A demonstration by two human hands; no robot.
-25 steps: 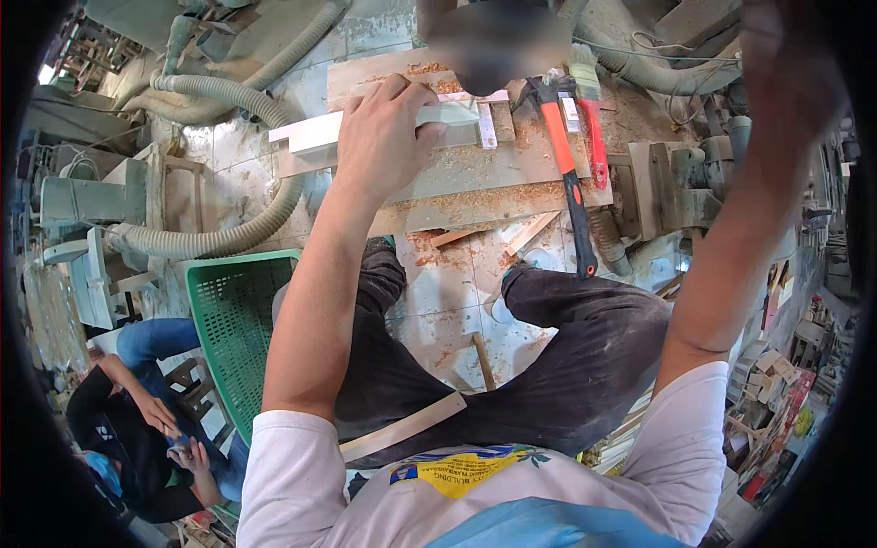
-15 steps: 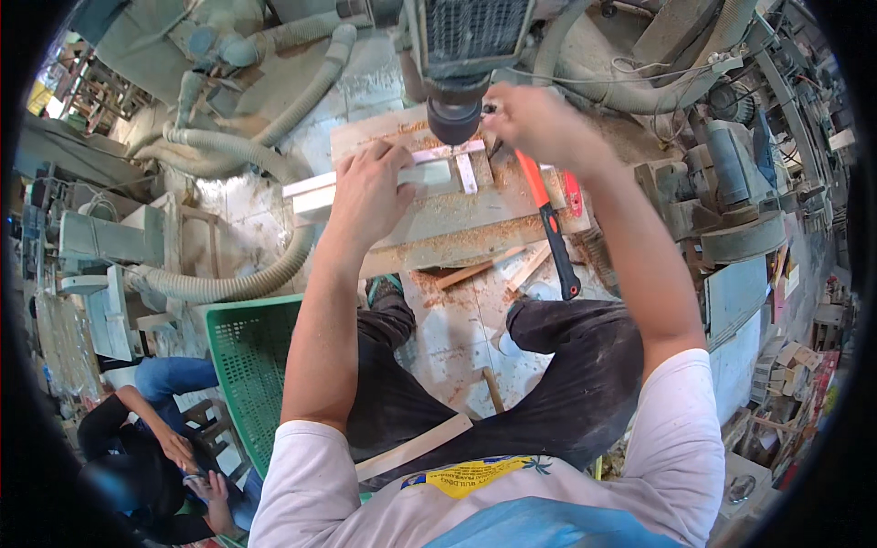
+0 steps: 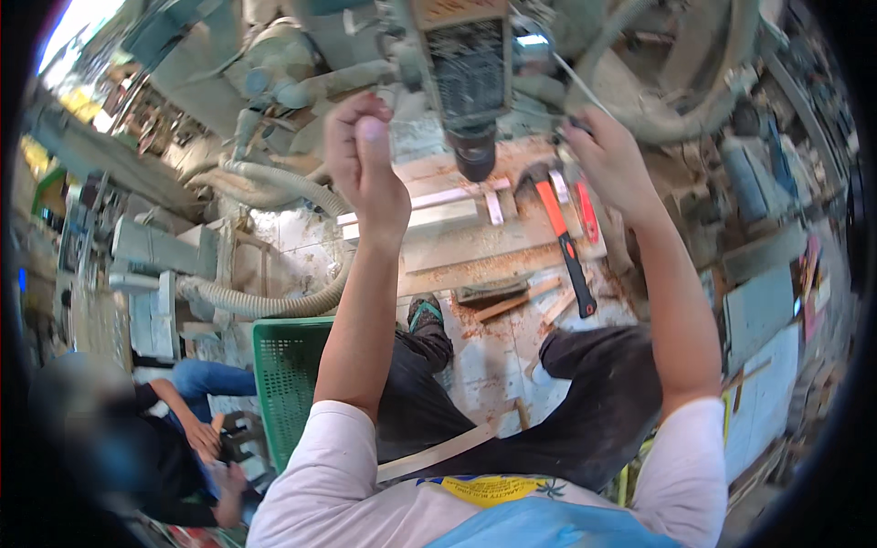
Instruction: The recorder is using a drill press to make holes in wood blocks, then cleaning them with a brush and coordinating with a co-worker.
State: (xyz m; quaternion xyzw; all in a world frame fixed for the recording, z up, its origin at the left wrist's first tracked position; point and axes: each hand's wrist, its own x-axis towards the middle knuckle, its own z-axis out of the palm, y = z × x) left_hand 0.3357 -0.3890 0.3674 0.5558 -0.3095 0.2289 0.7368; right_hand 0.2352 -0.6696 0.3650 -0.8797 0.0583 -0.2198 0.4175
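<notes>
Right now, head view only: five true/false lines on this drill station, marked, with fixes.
1. The left hand presses on the thin strip. False: its fingers are clear of the strip.
2. The hammer's handle runs past the board's near edge. True.
3. The red brush lies left of the hammer. False: it lies to the right.
4. The right hand is right of the drill. True.
5. The basket is orange. False: it is green.
</notes>
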